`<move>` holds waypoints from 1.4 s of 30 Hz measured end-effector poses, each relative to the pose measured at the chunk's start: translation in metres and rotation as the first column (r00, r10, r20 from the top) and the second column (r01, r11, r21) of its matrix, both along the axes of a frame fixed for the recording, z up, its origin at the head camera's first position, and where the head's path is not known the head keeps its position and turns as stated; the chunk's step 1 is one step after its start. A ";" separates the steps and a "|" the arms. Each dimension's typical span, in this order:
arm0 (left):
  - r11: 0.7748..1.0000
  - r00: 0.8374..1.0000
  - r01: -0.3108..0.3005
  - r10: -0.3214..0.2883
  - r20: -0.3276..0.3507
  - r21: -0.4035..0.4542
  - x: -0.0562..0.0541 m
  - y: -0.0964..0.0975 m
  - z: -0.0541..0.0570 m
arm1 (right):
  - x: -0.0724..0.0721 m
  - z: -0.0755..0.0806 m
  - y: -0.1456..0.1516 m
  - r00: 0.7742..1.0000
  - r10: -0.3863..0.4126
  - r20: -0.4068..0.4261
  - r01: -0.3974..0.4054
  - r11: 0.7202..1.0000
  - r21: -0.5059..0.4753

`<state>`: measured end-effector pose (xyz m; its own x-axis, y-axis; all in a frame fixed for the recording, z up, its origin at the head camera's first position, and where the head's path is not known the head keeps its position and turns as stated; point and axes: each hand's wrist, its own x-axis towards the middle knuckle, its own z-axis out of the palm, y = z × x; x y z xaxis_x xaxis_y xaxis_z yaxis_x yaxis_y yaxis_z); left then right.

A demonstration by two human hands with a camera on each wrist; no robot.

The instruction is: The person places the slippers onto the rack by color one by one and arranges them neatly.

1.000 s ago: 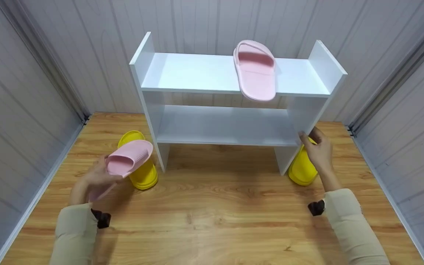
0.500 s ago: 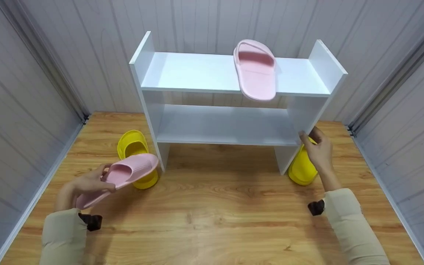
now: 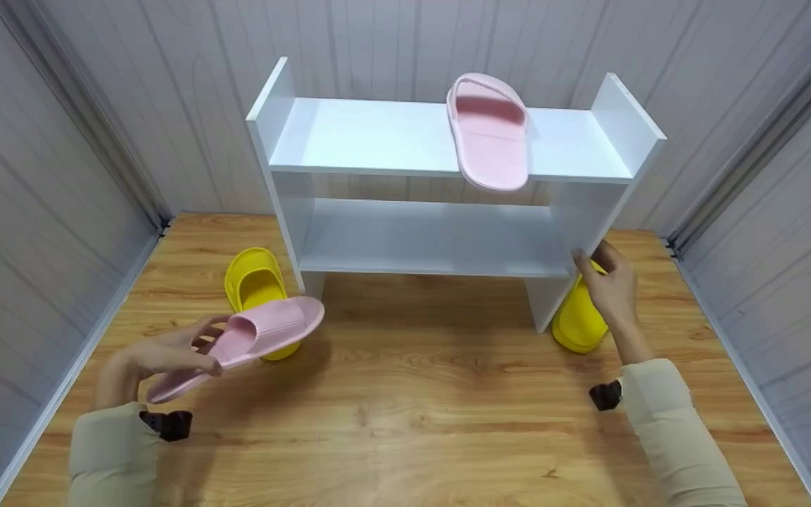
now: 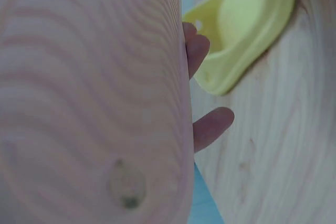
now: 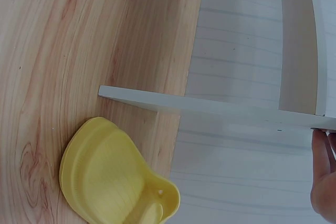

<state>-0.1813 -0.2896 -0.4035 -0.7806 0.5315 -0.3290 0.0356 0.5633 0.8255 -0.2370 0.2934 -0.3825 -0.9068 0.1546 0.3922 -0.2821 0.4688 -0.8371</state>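
My left hand (image 3: 170, 351) grips a pink slide slipper (image 3: 275, 327) near its heel, holding it in the air with the toe pointing right. In the left wrist view the slipper's ridged sole (image 4: 94, 87) fills the left side, fingertips (image 4: 212, 128) showing past its edge. Below and partly behind the slipper, a yellow clog (image 3: 254, 274) lies on the floor. My right hand (image 3: 610, 285) pinches the right side panel of a white two-tier shelf (image 3: 434, 239), thumb on the inner side. Another pink slipper (image 3: 493, 144) rests on the top shelf, heel overhanging the front edge.
A second yellow clog (image 3: 578, 320) is on the floor against the shelf's right side, partly hidden by my right hand. Pale panelled walls (image 3: 405, 46) stand behind and at both sides. Wood-look flooring (image 3: 405, 422) extends in front of the shelf.
My left hand has moved left and slightly toward me, while the pink slipper has swung flatter, its toe shifting right and down. More of the left yellow clog shows. My right hand stays put.
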 end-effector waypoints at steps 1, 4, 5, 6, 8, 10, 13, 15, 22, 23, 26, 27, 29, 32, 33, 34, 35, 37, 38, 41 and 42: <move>1.000 1.000 0.007 -0.007 -0.010 -0.010 0.000 0.002 0.002 | 0.000 0.000 0.000 1.000 0.002 -0.005 -0.002 1.000 -0.003; 0.999 0.999 0.018 -0.019 -0.037 -0.041 0.000 0.007 0.010 | 0.000 0.000 0.000 1.000 0.000 -0.014 0.000 1.000 -0.004; 0.999 0.999 0.022 -0.024 -0.045 -0.048 0.000 0.009 0.012 | -0.001 0.000 0.000 1.000 -0.001 -0.016 0.001 1.000 -0.004; 0.999 0.998 0.026 -0.028 -0.051 -0.045 0.000 0.012 0.014 | -0.001 -0.001 0.000 1.000 0.000 -0.018 0.000 1.000 -0.006; 0.999 0.998 0.032 -0.034 -0.062 -0.031 0.000 0.017 0.018 | -0.001 -0.001 0.000 1.000 -0.001 -0.020 0.001 1.000 -0.005; 0.999 0.996 0.041 -0.043 -0.077 -0.026 0.000 0.023 0.023 | -0.001 0.000 0.000 1.000 -0.002 -0.018 0.002 1.000 -0.004; 0.998 0.993 0.050 -0.052 -0.101 -0.022 -0.001 0.031 0.030 | -0.001 0.000 0.000 1.000 -0.001 -0.010 0.001 1.000 -0.001; 0.998 0.992 0.051 -0.053 -0.112 -0.022 -0.001 0.037 0.035 | -0.001 0.000 0.000 1.000 0.001 -0.005 -0.001 1.000 -0.002; 0.995 0.979 0.091 -0.083 -0.189 0.038 -0.003 0.054 0.052 | -0.001 0.000 0.000 1.000 0.003 0.001 -0.003 1.000 -0.011; 0.995 0.974 0.096 -0.086 -0.208 0.038 -0.003 0.056 0.054 | -0.001 0.000 0.000 1.000 0.001 0.000 -0.001 1.000 -0.011; 0.994 0.963 0.106 -0.096 -0.252 0.029 -0.005 0.062 0.061 | 0.000 0.000 0.000 1.000 0.003 -0.010 -0.003 1.000 -0.013; 0.994 0.959 0.109 -0.099 -0.267 0.022 -0.005 0.064 0.064 | 0.000 0.000 0.000 1.000 0.002 -0.012 -0.002 1.000 -0.013; 0.993 0.949 0.119 -0.109 -0.295 0.014 -0.006 0.067 0.069 | 0.000 0.000 0.000 1.000 0.000 -0.016 0.000 1.000 -0.017; 0.991 0.937 0.133 -0.121 -0.328 0.014 -0.008 0.072 0.077 | 0.000 0.001 -0.001 1.000 -0.001 -0.014 0.000 1.000 -0.024; 0.990 0.935 0.137 -0.122 -0.332 0.021 -0.009 0.074 0.079 | 0.000 0.001 -0.001 1.000 -0.006 -0.015 0.005 1.000 -0.022; 0.990 0.934 0.139 -0.122 -0.336 0.026 -0.009 0.076 0.082 | 0.000 0.000 -0.001 1.000 -0.007 -0.017 0.007 1.000 -0.021; 0.990 0.933 0.141 -0.122 -0.340 0.031 -0.010 0.078 0.084 | 0.000 0.000 -0.001 1.000 -0.009 -0.019 0.008 1.000 -0.018; 0.990 0.931 0.139 -0.120 -0.345 0.032 -0.012 0.082 0.088 | 0.000 0.000 -0.001 1.000 -0.010 -0.022 0.010 1.000 -0.014; 0.990 0.928 0.138 -0.120 -0.352 0.027 -0.012 0.084 0.090 | 0.000 0.000 -0.001 1.000 -0.008 -0.024 0.008 1.000 -0.013; 0.990 0.919 0.142 -0.125 -0.373 0.018 -0.015 0.087 0.095 | 0.000 0.000 -0.001 1.000 -0.010 -0.020 0.010 1.000 -0.008; 0.990 0.917 0.142 -0.126 -0.379 0.014 -0.016 0.088 0.097 | 0.000 0.000 -0.001 1.000 -0.009 -0.017 0.009 1.000 -0.008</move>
